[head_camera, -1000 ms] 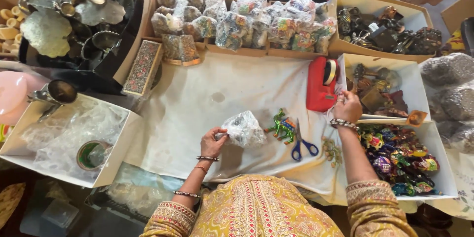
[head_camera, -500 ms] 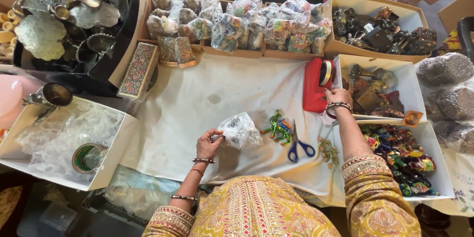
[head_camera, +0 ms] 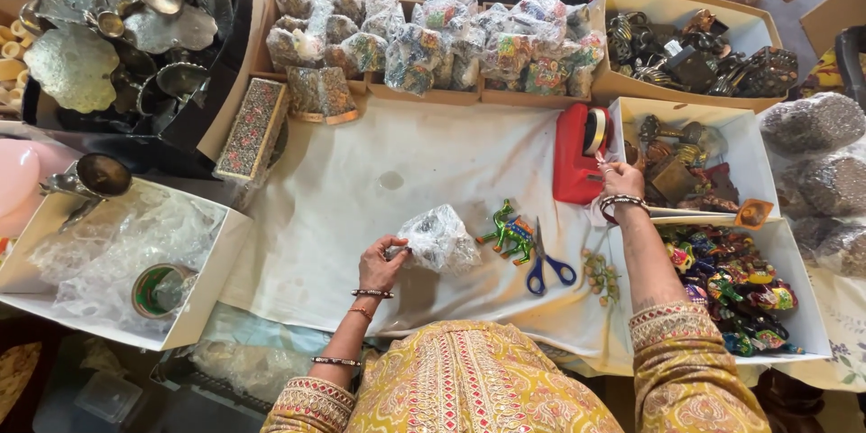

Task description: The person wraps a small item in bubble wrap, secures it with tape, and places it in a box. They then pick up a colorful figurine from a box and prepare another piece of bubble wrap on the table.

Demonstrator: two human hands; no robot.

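My left hand [head_camera: 382, 262] holds a small bundle wrapped in clear bubble wrap [head_camera: 439, 239] down on the white cloth [head_camera: 361, 189]. My right hand [head_camera: 619, 179] reaches to the red tape dispenser [head_camera: 577, 153], fingers pinched at the tape by its roll; the tape itself is too thin to make out. Between the hands lie a small green painted animal figure [head_camera: 508, 233] and blue-handled scissors [head_camera: 545, 263]. A short string of beads [head_camera: 595, 271] lies right of the scissors.
Several wrapped bundles [head_camera: 433, 41] line the far edge. White boxes on the right hold metal trinkets [head_camera: 686, 162] and colourful painted figures [head_camera: 731, 284]. A box of bubble wrap with a tape roll [head_camera: 153, 289] stands left; metal dishes [head_camera: 117, 27] fill the far left.
My right hand has moved left from the box of metal trinkets to the red tape dispenser. My left hand stays on the wrapped bundle.
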